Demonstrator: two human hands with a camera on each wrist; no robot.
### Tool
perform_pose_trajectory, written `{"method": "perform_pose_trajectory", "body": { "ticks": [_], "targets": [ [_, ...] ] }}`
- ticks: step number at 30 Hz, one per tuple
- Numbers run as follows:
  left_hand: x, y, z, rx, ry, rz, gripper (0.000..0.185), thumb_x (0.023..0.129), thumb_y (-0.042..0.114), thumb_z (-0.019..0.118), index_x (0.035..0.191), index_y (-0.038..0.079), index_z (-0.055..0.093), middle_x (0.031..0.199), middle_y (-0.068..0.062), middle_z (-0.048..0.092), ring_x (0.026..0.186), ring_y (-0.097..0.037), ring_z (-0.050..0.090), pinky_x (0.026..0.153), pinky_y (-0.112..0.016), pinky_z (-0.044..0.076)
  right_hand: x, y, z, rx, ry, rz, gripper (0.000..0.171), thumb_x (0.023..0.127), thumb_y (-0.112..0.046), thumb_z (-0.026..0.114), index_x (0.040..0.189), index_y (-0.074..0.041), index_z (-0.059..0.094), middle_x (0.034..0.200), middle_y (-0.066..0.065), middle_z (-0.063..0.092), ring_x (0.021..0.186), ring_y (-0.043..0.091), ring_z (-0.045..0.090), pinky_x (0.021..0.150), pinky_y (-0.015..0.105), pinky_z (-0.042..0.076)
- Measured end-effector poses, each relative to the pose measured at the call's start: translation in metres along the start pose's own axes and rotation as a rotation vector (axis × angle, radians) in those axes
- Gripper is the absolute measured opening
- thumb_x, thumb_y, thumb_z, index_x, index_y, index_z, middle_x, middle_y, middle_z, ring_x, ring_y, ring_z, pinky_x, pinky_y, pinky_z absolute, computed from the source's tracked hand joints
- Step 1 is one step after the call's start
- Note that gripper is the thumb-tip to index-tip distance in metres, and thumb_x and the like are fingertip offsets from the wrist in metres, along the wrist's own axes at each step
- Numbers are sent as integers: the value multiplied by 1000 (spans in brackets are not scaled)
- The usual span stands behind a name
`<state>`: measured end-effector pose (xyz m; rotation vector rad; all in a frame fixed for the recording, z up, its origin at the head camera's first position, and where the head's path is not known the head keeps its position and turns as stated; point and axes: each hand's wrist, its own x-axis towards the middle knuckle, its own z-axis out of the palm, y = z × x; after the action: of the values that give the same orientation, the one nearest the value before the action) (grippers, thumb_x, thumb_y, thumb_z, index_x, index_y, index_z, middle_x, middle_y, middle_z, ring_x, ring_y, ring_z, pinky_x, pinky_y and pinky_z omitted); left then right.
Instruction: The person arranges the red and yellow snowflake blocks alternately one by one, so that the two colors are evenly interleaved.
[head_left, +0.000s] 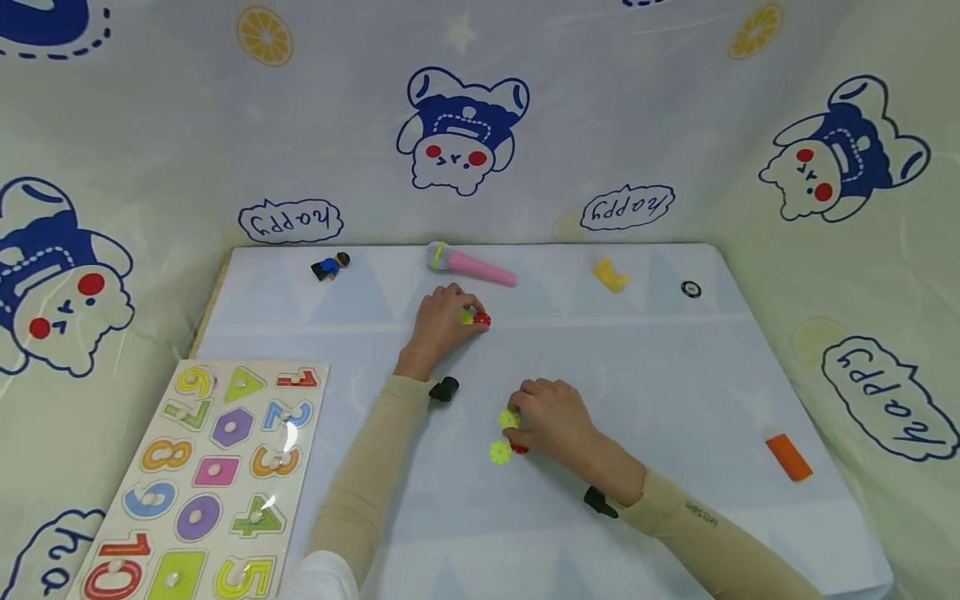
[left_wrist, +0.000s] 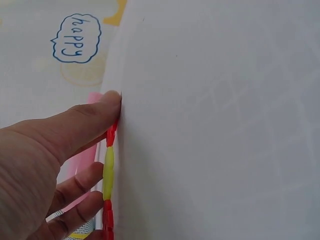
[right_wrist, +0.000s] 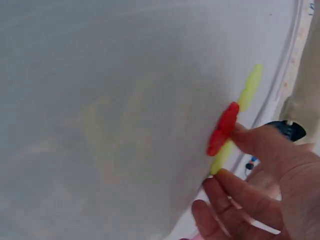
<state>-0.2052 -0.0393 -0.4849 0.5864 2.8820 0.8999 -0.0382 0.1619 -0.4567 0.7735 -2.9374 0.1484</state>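
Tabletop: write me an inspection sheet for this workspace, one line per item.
Surface: pale table with faint triangle patterns.
Job's things: a row of small red and yellow-green pieces at the left hand; a second red and yellow-green group at the right hand.
Clutter: number-and-shape board at left; toy figure, pink microphone, yellow piece and small black-rimmed disc along the far side; orange block at right.
Hands: left hand pinches its row; right hand holds its group between thumb and fingers.
Cables: nothing seen.
Surroundings: printed cloth with cartoon bears and "happy" bubbles.
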Motion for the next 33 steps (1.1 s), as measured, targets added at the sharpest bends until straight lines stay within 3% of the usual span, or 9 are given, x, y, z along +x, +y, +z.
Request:
{"method": "perform_pose_trajectory", "body": {
  "ticks": [8,14,19,26,33],
  "targets": [
    [-2,-2,3,0,7,6,23,95,32,87,114,19,83,116,-8,66,111,-28,59,100,-48,48,12,9,-5,62,-17,23,32,81,-38,95,101,-16,84,95,-4,79,82,16,71,75,35,59],
    [-2,0,2,17,1,1,24,95,34,87,114,20,83,116,-6,66,112,-28,58,99,-46,46,45,35,-15,125,36,95,34,85,-31,94,109,-11,83,99,2,79,90,22,72,84,41,62],
    [0,0,0,28,-9,-6,23,96,34,86,115,20,83,119,-7,66,114,-29,58,100,-46,46,78,60,-7,187,66,114,32,89,-27,91,112,-7,83,101,7,78,92,25,71,81,41,62],
    [0,1,0,16,-25,-23,25,95,32,87,117,21,83,122,-7,66,117,-29,57,103,-47,45,114,76,10,181,-38,200,34,93,-31,87,116,-7,82,106,6,77,99,27,73,90,47,60],
    [-1,3,0,36,-4,-21,23,95,31,88,116,20,84,121,-8,67,115,-29,58,102,-48,47,124,81,17,231,-62,223,34,92,-31,90,117,-9,84,108,5,78,99,23,74,87,42,61]
  ]
}}
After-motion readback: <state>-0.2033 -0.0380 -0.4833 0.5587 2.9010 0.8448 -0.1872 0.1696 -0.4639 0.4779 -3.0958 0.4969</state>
